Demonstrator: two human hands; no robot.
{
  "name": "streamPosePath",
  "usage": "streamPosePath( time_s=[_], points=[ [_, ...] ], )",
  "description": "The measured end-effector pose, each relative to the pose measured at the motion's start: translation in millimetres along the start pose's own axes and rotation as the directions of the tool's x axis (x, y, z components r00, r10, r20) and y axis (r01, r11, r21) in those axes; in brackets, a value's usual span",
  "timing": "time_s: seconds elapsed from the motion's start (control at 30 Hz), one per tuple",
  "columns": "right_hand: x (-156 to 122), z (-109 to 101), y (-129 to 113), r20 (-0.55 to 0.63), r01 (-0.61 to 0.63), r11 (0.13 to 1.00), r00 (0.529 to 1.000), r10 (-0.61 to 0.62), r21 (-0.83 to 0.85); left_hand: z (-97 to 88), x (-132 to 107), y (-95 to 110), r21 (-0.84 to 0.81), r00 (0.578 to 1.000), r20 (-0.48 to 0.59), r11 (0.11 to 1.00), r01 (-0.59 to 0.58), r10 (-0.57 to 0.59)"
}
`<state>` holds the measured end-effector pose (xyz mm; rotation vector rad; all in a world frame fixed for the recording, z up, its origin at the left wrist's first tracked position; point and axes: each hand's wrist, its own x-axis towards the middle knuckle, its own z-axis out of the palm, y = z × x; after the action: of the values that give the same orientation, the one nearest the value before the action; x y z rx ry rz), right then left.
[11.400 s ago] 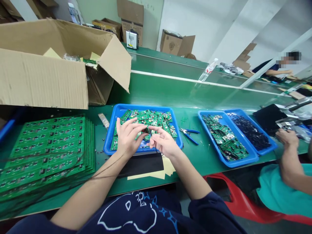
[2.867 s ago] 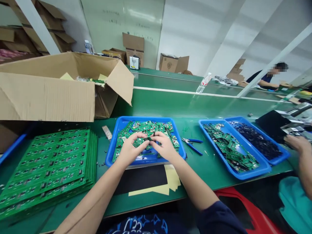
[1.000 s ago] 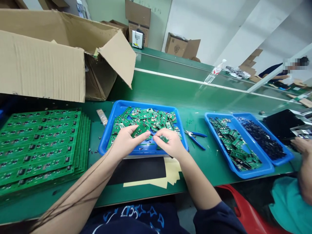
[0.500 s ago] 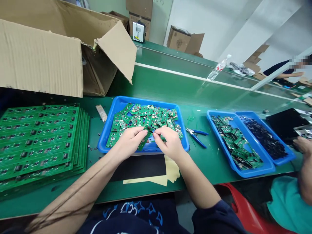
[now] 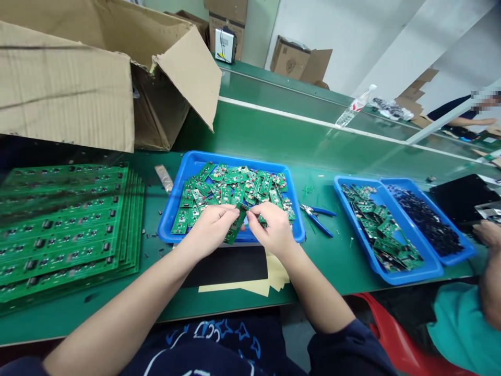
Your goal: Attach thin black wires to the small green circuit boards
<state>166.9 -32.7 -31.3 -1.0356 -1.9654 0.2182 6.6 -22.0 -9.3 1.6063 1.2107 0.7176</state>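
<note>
Blue plastic tray sits right under my hands, so the loose circuit boards stay within easy reach. My left hand and right hand are both closed narrow, fingertips pinching one small green board above the pile (its lower end tilts down). Pliers lie just past my right hand, a stack of board panels past my left.

blue tray rim, circuit board stack left, pliers right
</note>
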Motion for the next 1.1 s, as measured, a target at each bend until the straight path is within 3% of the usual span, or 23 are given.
streamPosePath(
  time_s=[0.4, 0.77, 1.1],
  points=[
    [0, 1, 3, 0.031, 0.1, 0.991, 0.995, -0.097, -0.087, 0.4, -1, 6, -0.046, 1.0, 0.008, 0.999, 0.006, -0.006],
    [-1, 2, 0, 0.026, 0.016, 0.999, 1.0, -0.015, -0.048, 1.9, -2, 6, 0.017, 0.999, -0.04, 0.999, 0.028, -0.027],
    [-1, 2, 1, 0.025, 0.024, 0.997, 0.999, -0.022, -0.076, 2.7, -4, 10, 0.036, 1.0, -0.027, 0.999, 0.016, -0.015]
  ],
)
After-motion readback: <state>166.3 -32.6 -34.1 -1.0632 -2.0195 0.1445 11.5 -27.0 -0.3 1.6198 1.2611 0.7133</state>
